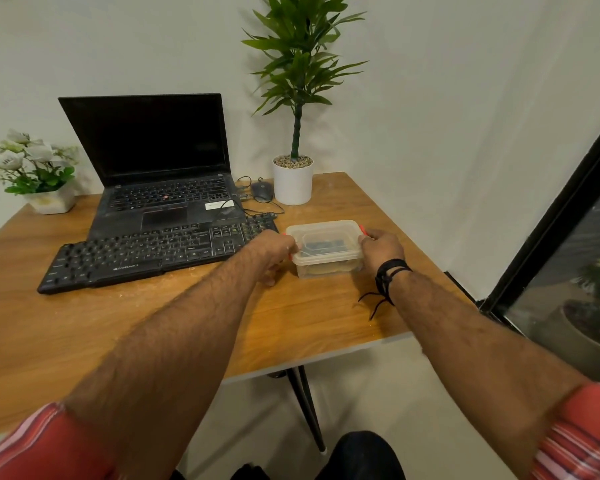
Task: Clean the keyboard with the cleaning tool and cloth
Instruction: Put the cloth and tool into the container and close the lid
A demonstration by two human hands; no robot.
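On the wooden desk [291, 317], right of the black keyboard [153, 251], both hands clasp a clear plastic box [326, 251]: left hand [274, 249] and right hand [381, 249] each curl a grip round an end by the red latches. Dark contents show dimly. Best to steady the base, then release both latches evenly.

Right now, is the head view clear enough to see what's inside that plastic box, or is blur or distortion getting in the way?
Head view: even, soft light, no harsh glare. The container, held by left hand and right hand, is sharp, but its cloudy lid shows only dark shapes inside. Wide-angle distortion bends the table edge and window frame; the sleeves are blurred.
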